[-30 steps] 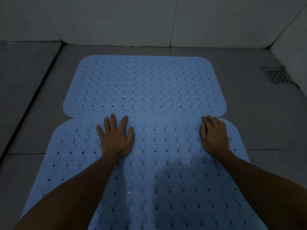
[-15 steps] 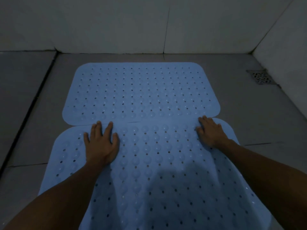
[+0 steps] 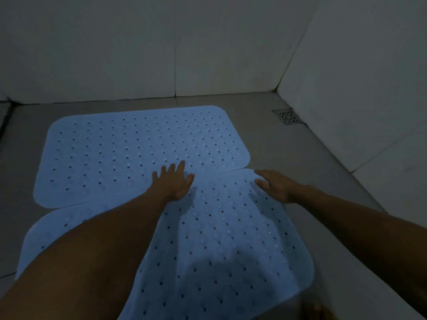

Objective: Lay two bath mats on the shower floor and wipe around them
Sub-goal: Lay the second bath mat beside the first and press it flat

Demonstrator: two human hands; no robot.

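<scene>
Bath mats, both blue: far mat (image 3: 129, 153) flat at 11 o'clock, near mat (image 3: 231, 245) at 6, edges meeting | left hand (image 3: 174, 182) flat, fingers spread over seam | right hand (image 3: 275, 184) flat on near mat's 1 o'clock corner, gripping nothing | floor drain (image 3: 287, 116) at 2 o'clock

Floor (image 3: 288, 153): grey tiles with thin dark grout lines, dimly lit. Back wall (image 3: 138, 47): large pale tiles, one vertical joint near the centre, meeting the floor along a straight seam. Right wall (image 3: 369, 77): pale tiles, joining the back wall at a corner that slants down to the floor. Drain (image 3: 287, 116): square metal grate with a perforated pattern, set in the floor just beside the base of the right wall, near the corner.
</scene>
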